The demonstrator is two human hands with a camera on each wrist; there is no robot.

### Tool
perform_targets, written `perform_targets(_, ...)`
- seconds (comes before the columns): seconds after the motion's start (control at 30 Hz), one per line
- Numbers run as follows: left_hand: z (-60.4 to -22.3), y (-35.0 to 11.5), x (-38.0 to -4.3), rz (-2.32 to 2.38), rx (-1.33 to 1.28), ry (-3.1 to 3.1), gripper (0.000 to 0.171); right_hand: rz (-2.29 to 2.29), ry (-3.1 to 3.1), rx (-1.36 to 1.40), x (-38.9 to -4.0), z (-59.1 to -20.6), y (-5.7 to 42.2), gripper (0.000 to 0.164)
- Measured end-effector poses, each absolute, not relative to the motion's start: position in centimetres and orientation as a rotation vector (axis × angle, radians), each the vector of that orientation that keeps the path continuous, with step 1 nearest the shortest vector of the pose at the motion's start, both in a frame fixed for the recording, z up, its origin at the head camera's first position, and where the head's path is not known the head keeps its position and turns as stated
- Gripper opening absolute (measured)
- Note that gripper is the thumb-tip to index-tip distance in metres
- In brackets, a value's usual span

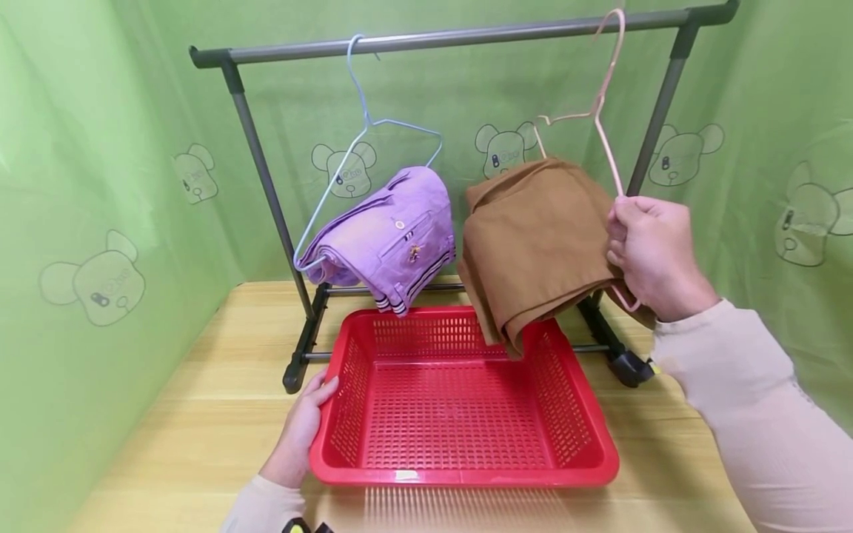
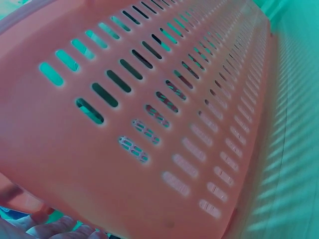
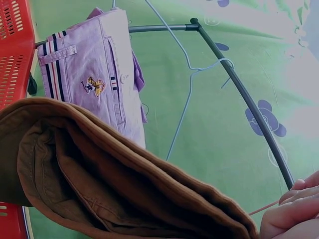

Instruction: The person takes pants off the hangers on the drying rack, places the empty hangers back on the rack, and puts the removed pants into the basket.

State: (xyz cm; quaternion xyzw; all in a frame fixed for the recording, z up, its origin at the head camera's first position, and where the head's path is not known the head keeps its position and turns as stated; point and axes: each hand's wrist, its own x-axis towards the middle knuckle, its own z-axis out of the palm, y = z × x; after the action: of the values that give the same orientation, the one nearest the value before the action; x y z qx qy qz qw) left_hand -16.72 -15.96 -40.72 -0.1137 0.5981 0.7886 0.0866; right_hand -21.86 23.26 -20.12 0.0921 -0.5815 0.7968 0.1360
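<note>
At the right of the frame, the right hand (image 1: 649,252) grips the side of the pink hanger (image 1: 602,100), whose hook is at the rail (image 1: 493,33) in the upper right, with the folded brown garment (image 1: 543,229) draped over it, right of centre. At lower left, the left hand (image 1: 301,426) grasps the left rim of the red basket (image 1: 466,476). I cannot tell whether the hook's weight is seated, so a level, unhurried grip seems best, lest the cloth slide along the bar or its low corner snag the basket.
</note>
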Motion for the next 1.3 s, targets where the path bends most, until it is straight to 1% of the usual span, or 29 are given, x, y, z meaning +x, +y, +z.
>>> perform_targets(0.37, -40.6, -15.8, -16.5, 2.349, -0.361, 1.783, 0.053, 2.331, -1.658, 0.259, -21.7, -20.6, 23.5, 0.034)
perform_targets(0.63, -40.4, -15.9, -16.6, 2.351, -0.345, 1.774, 0.05, 2.333, -1.671, 0.244, -21.4, -20.7, 23.6, 0.033)
perform_targets(1.17, -40.5, -15.9, -16.6, 2.364, -0.351, 1.768, 0.051, 2.327, -1.679, 0.216, -21.1, -21.2, 23.6, 0.034)
perform_targets(1.3, -40.5, -15.9, -16.6, 2.365, -0.355, 1.766, 0.051, 2.368, -1.655, 0.223, -21.1, -21.4, 23.8, 0.033)
